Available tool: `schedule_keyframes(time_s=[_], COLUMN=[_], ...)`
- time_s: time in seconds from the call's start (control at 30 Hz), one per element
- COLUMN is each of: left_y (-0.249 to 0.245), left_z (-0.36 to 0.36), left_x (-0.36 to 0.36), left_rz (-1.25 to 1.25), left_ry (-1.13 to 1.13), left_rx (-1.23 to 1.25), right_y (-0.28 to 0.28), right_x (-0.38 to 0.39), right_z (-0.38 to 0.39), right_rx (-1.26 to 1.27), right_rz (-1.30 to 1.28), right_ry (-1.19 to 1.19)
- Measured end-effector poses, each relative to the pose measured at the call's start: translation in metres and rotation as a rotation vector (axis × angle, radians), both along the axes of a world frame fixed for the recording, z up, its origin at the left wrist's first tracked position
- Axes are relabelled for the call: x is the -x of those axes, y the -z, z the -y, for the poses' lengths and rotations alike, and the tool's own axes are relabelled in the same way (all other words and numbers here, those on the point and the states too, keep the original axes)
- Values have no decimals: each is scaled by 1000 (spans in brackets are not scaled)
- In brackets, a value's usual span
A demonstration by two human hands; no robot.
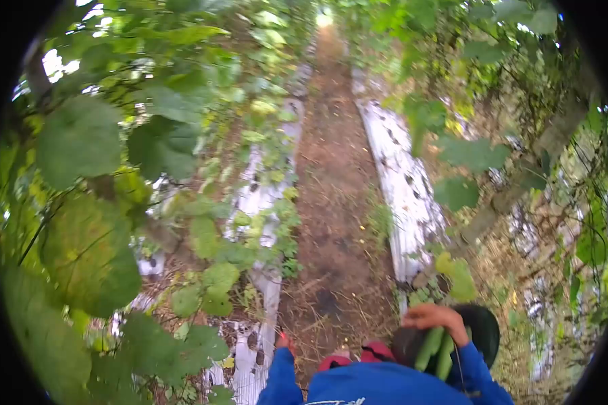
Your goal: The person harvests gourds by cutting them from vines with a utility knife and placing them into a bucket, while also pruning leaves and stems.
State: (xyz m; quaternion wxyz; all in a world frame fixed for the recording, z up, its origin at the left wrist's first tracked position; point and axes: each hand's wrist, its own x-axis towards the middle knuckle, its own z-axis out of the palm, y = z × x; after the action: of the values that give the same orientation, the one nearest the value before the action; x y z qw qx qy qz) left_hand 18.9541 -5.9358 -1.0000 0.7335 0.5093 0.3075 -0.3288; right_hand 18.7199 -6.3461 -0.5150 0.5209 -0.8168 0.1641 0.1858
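Note:
Low at the centre, my left hand (285, 341) is closed around a small red thing (283, 334), perhaps a tool handle; most of it is hidden and blurred. My right hand (438, 317) bends over the rim of a dark round bucket (483, 327) at my right side, its fingers closed on the edge. Inside the bucket, below that hand, lie long green cucumber-like vegetables (429, 347).
A brown dirt path (334, 182) runs straight ahead between strips of pale plastic sheeting (402, 182). Leafy vines (81, 250) hang close on the left. A slanting pole (520, 185) and more foliage stand on the right. Red footwear (377, 351) shows below me.

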Motion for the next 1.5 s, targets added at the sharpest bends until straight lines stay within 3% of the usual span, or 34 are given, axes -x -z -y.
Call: schedule_keyframes(time_s=[0.03,0.13,0.2,0.43,0.47,0.5,0.53,0.6,0.7,0.77,0.83,0.9,0.97,1.03,1.1,1.17,1.23,1.33,1.37,1.43,1.5], left_y=[-42,-100,-116,-55,33,8,22,-32,-68,-77,-79,-68,-53,-40,-39,-31,-24,-9,-18,-36,-60], left_z=[7,55,79,114,96,118,137,177,221,246,271,298,318,334,354,369,392,434,467,510,552], left_x=[-20,-67,-89,-146,-163,-177,-240,-319,-369,-386,-398,-405,-409,-424,-455,-496,-552,-632,-664,-720,-777], left_rz=[-39,-140,-145,-156,-42,73,103,107,58,-2,-66,-115,-165,-221,-273,-313,-341,-358,-296,-165,-71], left_ry=[234,201,235,175,37,-97,-91,-93,-66,-22,30,67,97,117,120,131,148,185,82,162,300], left_rx=[-160,70,132,257,324,406,268,85,-25,-60,-73,-63,-57,-60,-62,-77,-83,-56,-165,-129,-92], right_y=[11,3,-1,60,53,57,67,66,51,55,63,68,63,50,57,53,53,31,24,11,-2], right_x=[-22,-79,-111,-232,-254,-274,-286,-314,-355,-380,-405,-436,-470,-498,-535,-576,-620,-672,-690,-725,-764], right_z=[8,19,31,125,140,166,189,237,281,301,319,341,361,375,401,420,454,492,503,513,524], right_rx=[120,218,198,79,59,35,23,40,115,94,29,-164,-170,-130,-15,-52,-94,20,86,137,105], right_rz=[-75,82,10,-43,-42,-67,-98,-30,30,35,44,-133,-176,-24,44,19,-178,-83,-18,40,-88], right_ry=[-102,-227,-238,-428,-432,-417,-403,-320,-107,-92,-158,-441,-506,-291,-304,-221,-212,-98,-20,57,19])
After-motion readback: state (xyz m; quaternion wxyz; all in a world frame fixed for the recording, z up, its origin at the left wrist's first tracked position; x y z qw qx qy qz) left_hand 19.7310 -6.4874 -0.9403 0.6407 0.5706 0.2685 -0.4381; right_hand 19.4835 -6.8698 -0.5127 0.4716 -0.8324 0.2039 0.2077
